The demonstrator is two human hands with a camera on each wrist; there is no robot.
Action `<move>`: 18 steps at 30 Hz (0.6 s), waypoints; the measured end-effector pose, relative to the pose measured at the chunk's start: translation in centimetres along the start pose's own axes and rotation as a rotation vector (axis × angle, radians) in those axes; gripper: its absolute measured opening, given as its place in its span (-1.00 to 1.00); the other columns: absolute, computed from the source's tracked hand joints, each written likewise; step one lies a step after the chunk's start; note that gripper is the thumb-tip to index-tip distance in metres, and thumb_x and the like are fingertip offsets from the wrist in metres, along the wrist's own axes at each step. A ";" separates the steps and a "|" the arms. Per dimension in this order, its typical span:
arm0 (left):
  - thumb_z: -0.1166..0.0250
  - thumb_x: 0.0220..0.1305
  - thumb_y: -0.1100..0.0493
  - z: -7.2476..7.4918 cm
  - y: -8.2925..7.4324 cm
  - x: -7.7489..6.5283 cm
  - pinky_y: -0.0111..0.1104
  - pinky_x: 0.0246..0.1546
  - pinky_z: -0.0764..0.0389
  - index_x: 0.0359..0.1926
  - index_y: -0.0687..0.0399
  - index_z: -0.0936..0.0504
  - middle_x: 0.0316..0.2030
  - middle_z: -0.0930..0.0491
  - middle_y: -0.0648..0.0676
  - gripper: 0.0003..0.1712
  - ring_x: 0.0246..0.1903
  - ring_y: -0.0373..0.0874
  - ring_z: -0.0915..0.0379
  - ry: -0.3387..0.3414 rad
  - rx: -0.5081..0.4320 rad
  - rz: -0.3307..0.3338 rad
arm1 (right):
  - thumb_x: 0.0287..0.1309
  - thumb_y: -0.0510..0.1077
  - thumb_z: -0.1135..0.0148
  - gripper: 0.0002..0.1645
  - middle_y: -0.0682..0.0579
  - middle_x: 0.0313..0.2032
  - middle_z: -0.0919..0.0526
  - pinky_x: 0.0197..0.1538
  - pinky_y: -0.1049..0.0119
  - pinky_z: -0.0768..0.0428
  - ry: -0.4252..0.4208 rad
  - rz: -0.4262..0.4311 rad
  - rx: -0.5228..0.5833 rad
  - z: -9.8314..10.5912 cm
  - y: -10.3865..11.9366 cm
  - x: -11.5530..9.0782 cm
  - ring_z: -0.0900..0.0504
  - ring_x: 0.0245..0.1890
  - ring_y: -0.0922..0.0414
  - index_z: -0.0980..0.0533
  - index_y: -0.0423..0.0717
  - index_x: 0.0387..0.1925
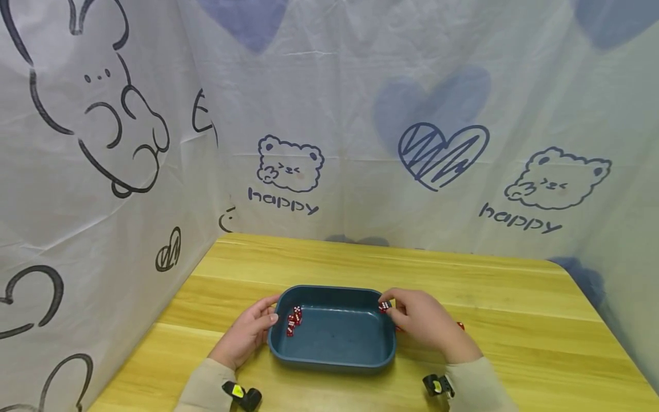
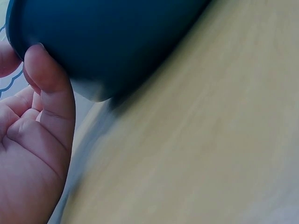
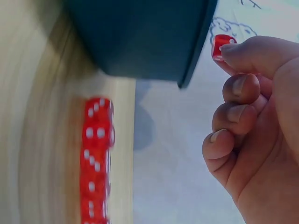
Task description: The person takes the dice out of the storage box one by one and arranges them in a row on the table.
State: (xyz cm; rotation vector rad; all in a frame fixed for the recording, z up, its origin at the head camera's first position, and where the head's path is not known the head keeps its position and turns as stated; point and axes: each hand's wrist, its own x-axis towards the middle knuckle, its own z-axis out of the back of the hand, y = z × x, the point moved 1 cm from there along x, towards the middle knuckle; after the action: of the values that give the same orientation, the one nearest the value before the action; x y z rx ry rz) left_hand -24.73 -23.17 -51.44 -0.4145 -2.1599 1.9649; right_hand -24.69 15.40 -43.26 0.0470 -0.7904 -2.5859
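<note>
A dark teal rectangular tray (image 1: 334,365) sits on the table, with several red dice (image 1: 291,324) grouped at its left end. My left hand (image 1: 250,330) grips the tray's left rim between thumb and fingers; the left wrist view shows the thumb (image 2: 46,70) against the tray wall (image 2: 117,37). At the right rim, my right hand (image 1: 424,320) pinches one red die (image 3: 223,47) between thumb and index finger, above the tray's edge. Its other fingers (image 3: 233,116) are curled in. Beside the tray, a row of red dice (image 3: 96,161) stands on the table.
In the head view, my right hand hides most of the dice row; one die (image 1: 460,325) shows past the wrist. The yellow wood-grain table (image 1: 540,320) meets a white printed curtain (image 1: 355,189) at the back and left.
</note>
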 end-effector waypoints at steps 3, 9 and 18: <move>-0.06 0.53 0.30 0.0 0.1 0.0 -0.37 -0.29 -0.64 0.52 0.33 -0.09 -0.04 -0.43 0.29 -0.35 -0.22 -0.11 -0.53 -0.002 -0.005 -0.001 | 0.33 -0.20 -0.18 -0.69 0.20 -0.69 -0.39 -0.51 0.32 -0.37 -0.017 -0.024 -0.006 0.4 -1.1 -0.5 -0.32 -0.69 0.23 -0.64 0.13 0.03; -0.08 0.53 0.27 -0.1 0.0 0.1 -0.32 -0.25 -0.67 0.52 0.31 -0.11 -0.03 -0.44 0.30 -0.35 -0.18 -0.08 -0.54 0.005 0.003 -0.001 | 0.33 -0.21 -0.20 -0.72 0.19 -0.66 -0.37 -0.52 0.33 -0.35 -0.047 -0.037 -0.015 1.8 -3.7 -1.8 -0.29 -0.67 0.24 -0.63 0.08 0.02; -0.08 0.52 0.28 -0.1 -0.2 -0.1 -0.30 -0.22 -0.68 0.52 0.30 -0.12 -0.01 -0.45 0.30 -0.35 -0.17 -0.06 -0.55 -0.009 0.004 0.009 | 0.34 -0.20 -0.22 -0.72 0.17 -0.63 -0.42 -0.53 0.31 -0.38 -0.049 -0.096 -0.015 3.6 -7.6 -4.2 -0.33 -0.66 0.21 -0.62 -0.02 0.05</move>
State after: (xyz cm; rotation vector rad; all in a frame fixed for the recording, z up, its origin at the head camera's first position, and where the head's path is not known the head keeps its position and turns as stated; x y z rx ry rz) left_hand -24.65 -23.16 -51.24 -0.4156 -2.1635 1.9788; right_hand -24.42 24.71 -44.75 0.0173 -0.8045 -2.6927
